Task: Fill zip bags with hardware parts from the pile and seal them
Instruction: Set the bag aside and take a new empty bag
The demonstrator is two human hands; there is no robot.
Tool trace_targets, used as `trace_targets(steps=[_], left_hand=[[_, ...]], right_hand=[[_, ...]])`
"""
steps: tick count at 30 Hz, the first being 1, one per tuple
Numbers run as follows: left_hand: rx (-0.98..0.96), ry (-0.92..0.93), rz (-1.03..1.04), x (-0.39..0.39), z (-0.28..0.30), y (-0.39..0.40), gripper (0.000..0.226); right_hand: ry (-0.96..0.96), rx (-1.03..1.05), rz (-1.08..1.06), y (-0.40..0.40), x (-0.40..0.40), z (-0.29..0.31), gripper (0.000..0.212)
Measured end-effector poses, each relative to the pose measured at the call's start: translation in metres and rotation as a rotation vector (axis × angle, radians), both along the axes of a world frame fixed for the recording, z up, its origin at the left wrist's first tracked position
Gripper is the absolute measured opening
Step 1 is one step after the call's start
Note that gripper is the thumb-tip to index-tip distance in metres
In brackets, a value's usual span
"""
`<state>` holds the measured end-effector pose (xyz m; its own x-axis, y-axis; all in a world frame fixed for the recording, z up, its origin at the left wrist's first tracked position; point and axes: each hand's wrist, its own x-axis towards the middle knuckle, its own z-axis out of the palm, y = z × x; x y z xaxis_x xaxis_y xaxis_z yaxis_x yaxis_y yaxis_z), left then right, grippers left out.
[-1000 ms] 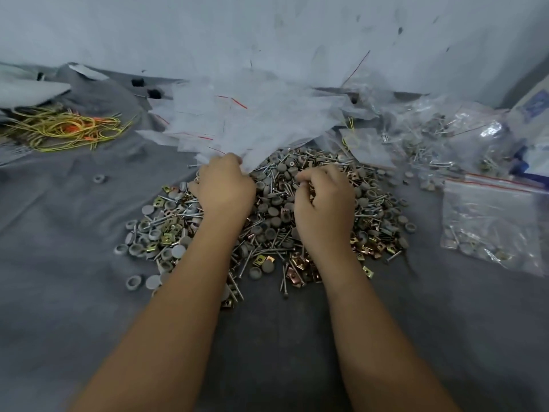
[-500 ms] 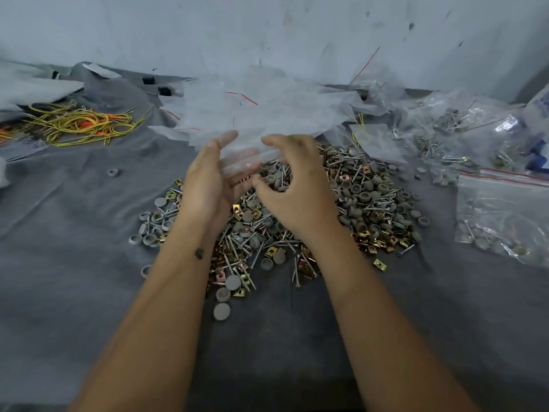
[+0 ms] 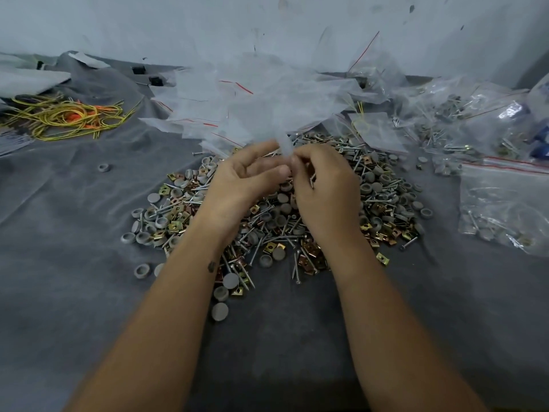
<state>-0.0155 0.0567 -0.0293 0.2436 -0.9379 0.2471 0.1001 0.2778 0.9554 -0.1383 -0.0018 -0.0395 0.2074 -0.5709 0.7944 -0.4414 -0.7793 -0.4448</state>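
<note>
Far left on your grey cloth-covered surface [image 3: 74, 292]: a tangle of yellow and orange cords [image 3: 62, 118], well apart from the work. A lone grey cap [image 3: 103, 167] lies between the cords and the pile.

Centre: the pile of hardware parts [image 3: 276, 215], a mix of screws, grey round caps and brass-coloured clips, spread under and around both your hands. A few caps have strayed off its near-left edge.

Your left hand [image 3: 243, 185] is raised just over the pile, fingers curled, thumb and fingertips pinching the lower edge of a clear zip bag [image 3: 283, 145]. The bag is thin and blurred; you cannot tell whether its mouth is open or whether anything is inside.

Your right hand [image 3: 325, 185] meets the left at the same spot, fingertips pinching the same bag edge. A screw shank seems to show under its fingers, though you cannot tell whether it is held or part of the pile.

Behind the hands: a loose heap of empty zip bags [image 3: 252, 99] with red seal lines, against the pale wall [image 3: 178, 22].

Right: a filled bag [image 3: 505, 203] with a red zip strip lies flat on the surface, parts bunched at its near end. Beyond it, more filled bags [image 3: 463, 114] are heaped near the wall
</note>
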Motion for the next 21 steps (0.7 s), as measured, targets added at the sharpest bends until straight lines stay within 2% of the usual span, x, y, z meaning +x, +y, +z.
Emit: trace_targets(steps=[3, 6, 9, 12, 14, 18, 21], left_hand=[[-0.021, -0.096, 0.095, -0.005, 0.0, 0.002, 0.043], [-0.032, -0.158, 0.175, -0.004, -0.002, 0.002, 0.032], [-0.058, -0.194, 0.238, -0.002, -0.003, -0.002, 0.012], [-0.087, -0.36, 0.354, -0.006, -0.009, -0.003, 0.023], [-0.139, -0.477, 0.444, -0.009, -0.011, -0.002, 0.026], [-0.354, -0.761, 0.695, -0.013, -0.011, 0.001, 0.012], [-0.501, -0.916, 0.771, -0.014, -0.013, 0.002, 0.011]], right_hand=[[-0.209, 0.331, 0.194, 0.003, 0.0, 0.004, 0.007], [-0.389, 0.6, 0.417, 0.004, 0.0, 0.009, 0.016], [-0.338, 0.595, 0.433, 0.006, 0.002, 0.009, 0.027], [-0.26, 0.552, 0.363, 0.007, 0.005, 0.006, 0.02], [-0.33, 0.582, 0.32, 0.008, 0.006, 0.006, 0.014], [-0.69, 0.722, 0.25, 0.008, 0.002, 0.01, 0.008], [-0.619, 0.586, 0.189, 0.01, 0.003, 0.008, 0.012]])
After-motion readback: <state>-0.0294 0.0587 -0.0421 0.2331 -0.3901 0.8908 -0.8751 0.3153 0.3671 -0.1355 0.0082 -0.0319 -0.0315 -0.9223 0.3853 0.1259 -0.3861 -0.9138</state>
